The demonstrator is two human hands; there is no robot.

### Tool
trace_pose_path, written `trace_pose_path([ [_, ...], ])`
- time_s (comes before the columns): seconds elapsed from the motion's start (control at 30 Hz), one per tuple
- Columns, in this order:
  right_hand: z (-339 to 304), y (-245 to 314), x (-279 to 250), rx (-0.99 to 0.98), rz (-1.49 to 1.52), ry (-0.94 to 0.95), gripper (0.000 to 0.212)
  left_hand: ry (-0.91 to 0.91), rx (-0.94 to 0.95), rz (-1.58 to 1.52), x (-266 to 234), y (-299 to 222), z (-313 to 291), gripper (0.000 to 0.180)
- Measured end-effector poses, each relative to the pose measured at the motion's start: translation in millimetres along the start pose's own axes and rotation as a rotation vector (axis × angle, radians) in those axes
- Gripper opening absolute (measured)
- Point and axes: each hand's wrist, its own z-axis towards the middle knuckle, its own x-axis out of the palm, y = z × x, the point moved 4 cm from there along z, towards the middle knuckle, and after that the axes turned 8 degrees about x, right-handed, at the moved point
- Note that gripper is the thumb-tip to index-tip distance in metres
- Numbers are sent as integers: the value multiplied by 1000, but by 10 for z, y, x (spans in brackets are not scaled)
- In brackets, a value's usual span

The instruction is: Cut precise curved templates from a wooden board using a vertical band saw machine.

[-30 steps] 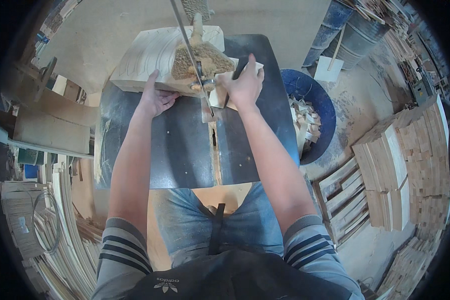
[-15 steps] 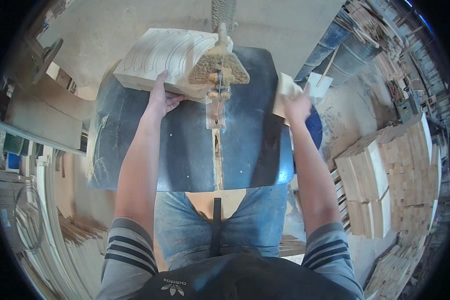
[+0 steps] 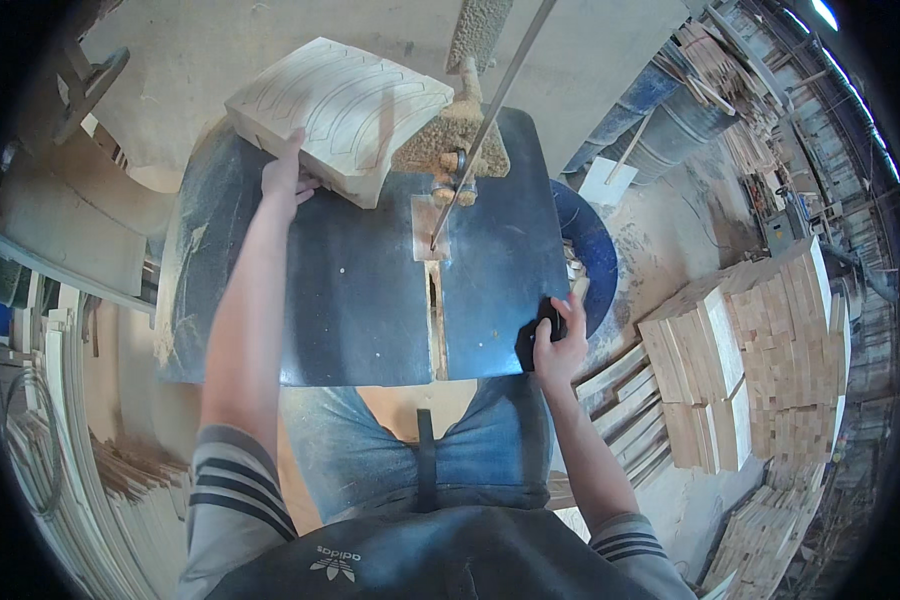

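Observation:
A thick pale wooden block (image 3: pixel 360 110) with curved pencil lines across its top lies on the dark bandsaw table (image 3: pixel 350 290), left of the blade. My left hand (image 3: pixel 286 180) grips its near left edge, thumb on top and fingers against the side. The bandsaw blade (image 3: pixel 484 130) runs down past a sawdust-caked guide (image 3: pixel 460 150) into a pale insert (image 3: pixel 430 225). Block and blade stand apart. Over the table's right front edge is my right hand (image 3: pixel 562 345), its fingers loosely apart and holding nothing visible; a dark shadow lies beside it.
A blue tub (image 3: pixel 600 260) with wood scraps stands against the table's right side. Beyond it are drums (image 3: pixel 685 130) and a pale board (image 3: pixel 607 182). Stacked cut blocks (image 3: pixel 760 360) rise at right; long strips (image 3: pixel 80 400) lean at left.
The block has turned and shifted left, away from the blade, with my left hand. My right hand has let go of a wooden offcut and come back toward me.

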Motion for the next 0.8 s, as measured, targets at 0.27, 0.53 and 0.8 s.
trace_pose_path([
  [0.27,0,69,23,-99,-167,-48,31,-323,824,526,649,229,-956,112],
  [0.53,-15,109,33,-118,-173,-40,31,-426,791,575,789,121,-811,91],
  [0.8,-8,80,-28,-67,-161,-47,33,-412,698,554,120,40,-932,74],
])
